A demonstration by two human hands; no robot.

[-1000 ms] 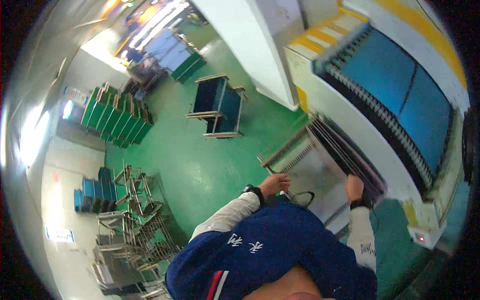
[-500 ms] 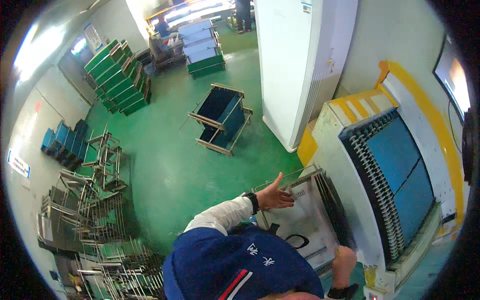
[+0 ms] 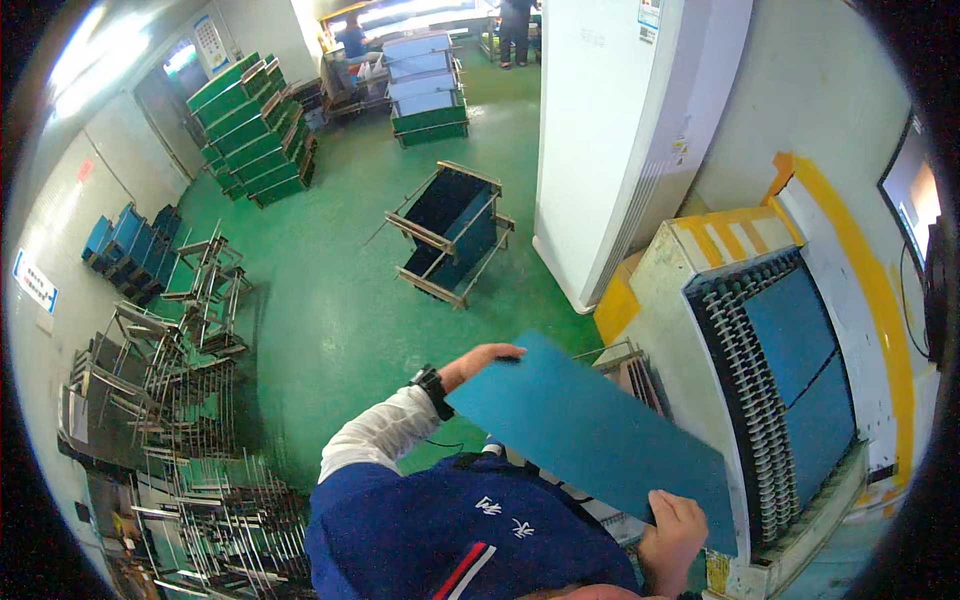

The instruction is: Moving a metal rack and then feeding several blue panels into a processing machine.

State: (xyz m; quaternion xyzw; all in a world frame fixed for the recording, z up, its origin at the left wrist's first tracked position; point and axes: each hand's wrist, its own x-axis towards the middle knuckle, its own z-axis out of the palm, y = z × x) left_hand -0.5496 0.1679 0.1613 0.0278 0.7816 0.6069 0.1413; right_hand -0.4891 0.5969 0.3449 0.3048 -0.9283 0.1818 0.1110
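Note:
A long flat blue panel (image 3: 600, 425) is held tilted in front of me by both hands. My left hand (image 3: 482, 364) grips its far left end, fingers closed on the edge; something dark shows at the fingertips. My right hand (image 3: 674, 535) is closed on the near edge toward the right end, thumb on the upper face. The panel hides most of a slotted rack (image 3: 636, 378), whose far corner shows behind it. The panel's right end comes close to the roller machine (image 3: 765, 400), where blue panels (image 3: 800, 330) lie beside a row of rollers.
A tall white cabinet (image 3: 590, 150) stands ahead on the right. A wheeled metal rack with dark panels (image 3: 455, 235) is on the green floor. Green crates (image 3: 250, 135) are stacked far left, with metal frames (image 3: 215, 480) along the left wall. People are at the back.
My hands were apart over the rack, the left open and the right in a fist. Now both hold the blue panel, raised above the rack, and my left hand has shifted left.

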